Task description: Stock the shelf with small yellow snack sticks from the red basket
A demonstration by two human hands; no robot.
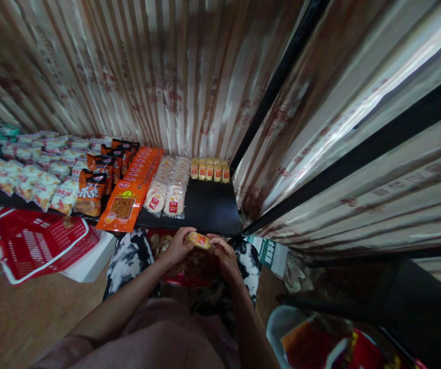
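Between both hands, over my lap, is a small yellow wrapped snack cake [199, 240] with a red and white label. My left hand [180, 247] pinches its left end, and my right hand [225, 254] grips its right end. Below them a red basket [182, 281] holds more wrapped pieces, partly hidden by my hands. On the black shelf [212, 205] ahead, several similar yellow packs [210, 170] stand in rows at the back right. Left of these lie clear-wrapped round rice crackers [174, 192] in two overlapping columns.
Orange snack packets [122, 205] overlap in a column farther left, beside orange-black bags [90, 192] and white bags [64, 195]. Red shopping baskets [47, 246] sit at lower left. A black post [274, 87] rises at the shelf's right corner. A pale tub [277, 328] stands at lower right.
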